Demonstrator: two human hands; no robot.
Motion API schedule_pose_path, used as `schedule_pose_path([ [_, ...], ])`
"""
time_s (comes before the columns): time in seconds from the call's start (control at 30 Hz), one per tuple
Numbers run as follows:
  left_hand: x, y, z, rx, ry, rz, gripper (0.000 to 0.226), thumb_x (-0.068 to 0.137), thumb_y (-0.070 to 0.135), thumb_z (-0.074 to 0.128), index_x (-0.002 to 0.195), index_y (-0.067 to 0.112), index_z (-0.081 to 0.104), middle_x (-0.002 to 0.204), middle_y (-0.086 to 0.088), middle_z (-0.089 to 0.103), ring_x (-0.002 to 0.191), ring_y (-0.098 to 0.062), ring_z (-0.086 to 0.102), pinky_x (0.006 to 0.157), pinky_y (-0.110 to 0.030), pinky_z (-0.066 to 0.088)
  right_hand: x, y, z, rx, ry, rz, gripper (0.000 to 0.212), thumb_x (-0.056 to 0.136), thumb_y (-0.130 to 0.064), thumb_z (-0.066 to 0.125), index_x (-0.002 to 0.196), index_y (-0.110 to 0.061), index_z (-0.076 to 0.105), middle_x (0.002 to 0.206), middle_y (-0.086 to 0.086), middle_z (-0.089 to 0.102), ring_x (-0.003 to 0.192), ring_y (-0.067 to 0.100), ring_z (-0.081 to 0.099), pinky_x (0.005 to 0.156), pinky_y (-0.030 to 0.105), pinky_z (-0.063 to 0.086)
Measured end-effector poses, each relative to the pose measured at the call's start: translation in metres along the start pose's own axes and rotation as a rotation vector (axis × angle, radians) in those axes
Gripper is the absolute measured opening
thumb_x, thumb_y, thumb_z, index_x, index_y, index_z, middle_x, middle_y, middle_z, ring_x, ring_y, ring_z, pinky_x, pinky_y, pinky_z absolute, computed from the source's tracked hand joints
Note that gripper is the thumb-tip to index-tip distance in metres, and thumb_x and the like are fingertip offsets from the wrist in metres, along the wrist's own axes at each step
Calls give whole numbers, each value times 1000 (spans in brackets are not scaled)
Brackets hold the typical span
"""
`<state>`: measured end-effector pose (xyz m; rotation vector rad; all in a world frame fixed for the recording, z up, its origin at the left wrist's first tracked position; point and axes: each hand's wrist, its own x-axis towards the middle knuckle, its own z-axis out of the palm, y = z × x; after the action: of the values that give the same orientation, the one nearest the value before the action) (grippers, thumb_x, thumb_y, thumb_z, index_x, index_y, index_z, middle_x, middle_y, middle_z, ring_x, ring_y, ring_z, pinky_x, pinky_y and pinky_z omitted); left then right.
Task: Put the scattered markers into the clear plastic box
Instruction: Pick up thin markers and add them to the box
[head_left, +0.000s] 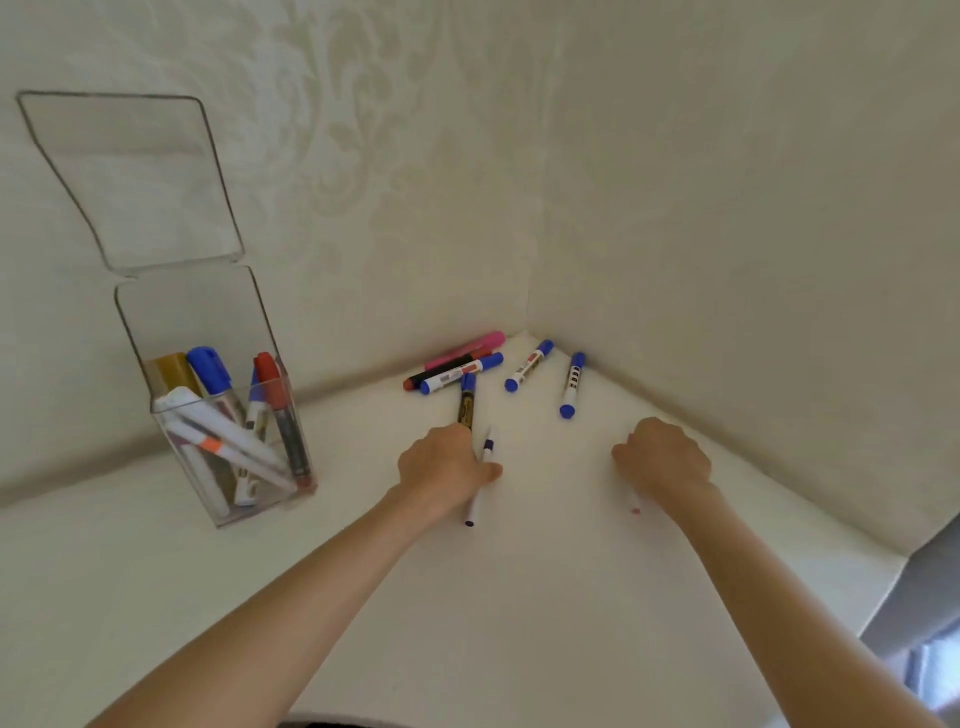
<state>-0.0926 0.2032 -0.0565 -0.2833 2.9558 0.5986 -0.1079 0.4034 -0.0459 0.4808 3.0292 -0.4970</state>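
Markers lie scattered in the far corner of the counter (519, 597), where two patterned walls meet; the clear plastic box (234, 431), lid hinged upright, stands at the far left against the wall and already holds several markers. The left hand (444, 475) rests knuckles-up with its grip curled over two pens — a thin white pen (480, 480) beside the thumb and a black marker with a blue cap (466, 402) projecting beyond the fingers; whether either is truly clamped cannot be told. The right hand (662, 460) is loosely fisted on the counter, and what it holds, if anything, is hidden. To do the step well, both pens should be gathered parallel before lifting, then carried left and dropped tip-down into the opening. Open counter lies between hand and box — the walls crowd only the remaining cluster (457, 364), and the counter's right edge is well apart.
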Motion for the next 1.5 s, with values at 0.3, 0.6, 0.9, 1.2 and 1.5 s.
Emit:
schedule_pose_path([
  [0.3,-27,-29,-35,-681,-106,216,14,87,27,59,76,18,61,72,4,62,65,-9,60,55,-20,45,-47,-63,-3,930,-428,-275,8,91,-14,57,94,-7,59,81,10,69,64,18,65,64,27,58],
  [0.6,-63,-92,-119,-576,236,340,9,86,22,60,81,20,66,70,9,63,59,-4,60,53,-17,46,-88,-161,-24,1124,-592,-651,6,86,-8,62,92,-8,65,87,11,72,74,21,70,73,28,61],
  [0.9,-79,-131,-215,-492,383,338,12,86,18,59,88,13,70,68,5,62,52,1,57,55,-17,48,-118,-253,-71,1063,-496,-958,19,83,-9,67,101,-2,66,84,7,72,67,11,70,65,24,59],
  [1.2,-74,-156,-215,-361,574,256,23,88,26,56,107,16,65,92,7,63,66,-4,58,60,-14,40,-112,-290,-57,1017,-128,-932,18,84,-8,64,102,-5,66,92,6,64,79,20,65,68,24,58],
  [1.5,-74,-196,-165,-567,595,106,7,87,20,58,94,20,61,84,7,60,63,-10,59,56,-18,40,-116,-295,-9,619,-400,-874,10,82,-3,65,80,-9,58,72,3,59,60,11,60,51,13,52],
])
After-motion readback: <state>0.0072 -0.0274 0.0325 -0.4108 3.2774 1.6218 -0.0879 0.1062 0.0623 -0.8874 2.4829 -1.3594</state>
